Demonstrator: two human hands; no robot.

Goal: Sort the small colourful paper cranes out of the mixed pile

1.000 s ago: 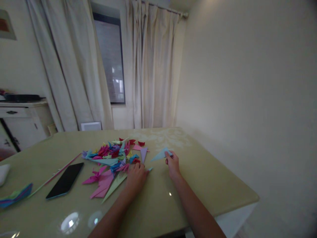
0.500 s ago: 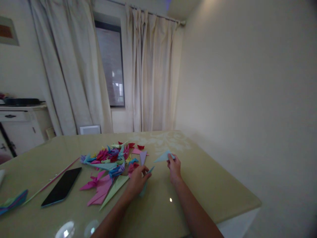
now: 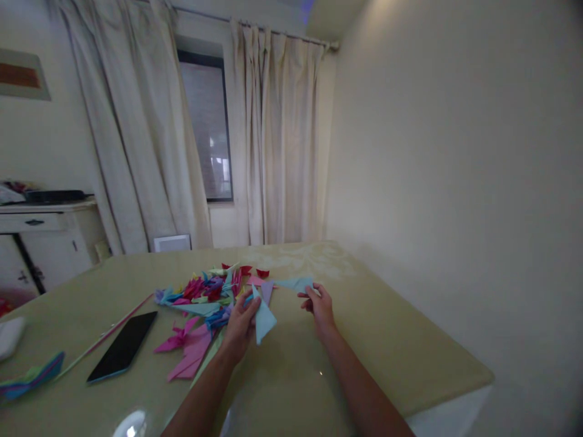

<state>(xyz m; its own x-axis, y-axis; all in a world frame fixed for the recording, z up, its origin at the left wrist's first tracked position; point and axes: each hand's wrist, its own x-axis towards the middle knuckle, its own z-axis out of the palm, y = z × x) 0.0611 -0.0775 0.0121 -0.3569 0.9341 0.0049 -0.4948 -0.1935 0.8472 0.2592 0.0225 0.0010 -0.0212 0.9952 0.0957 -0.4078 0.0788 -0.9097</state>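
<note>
My left hand [image 3: 240, 326] is closed on a light blue folded paper piece [image 3: 265, 319], which hangs in front of the fingers with its point up. To the right, my right hand [image 3: 320, 306] has its fingers apart at the right end of another light blue folded paper piece [image 3: 294, 284]; its fingertips are close to or touching that piece. A purple folded paper piece [image 3: 267, 292] lies between the hands. Left of my left hand is a heap of colourful folded paper [image 3: 209, 288], with a pink folded piece [image 3: 194, 352] at its near side.
A black phone or tablet [image 3: 122, 347] lies on the table [image 3: 373, 340] at left, beside a thin pink-and-green stick [image 3: 107, 334]. Farther left are a blue-green folded paper stack [image 3: 36, 376] and a white object [image 3: 11, 337]. A wall [image 3: 455, 182] borders the right side.
My left hand has raised and turned its light blue piece, so its broad face shows. The other light blue piece has shifted left, and my right hand's fingers have spread from their pinch.
</note>
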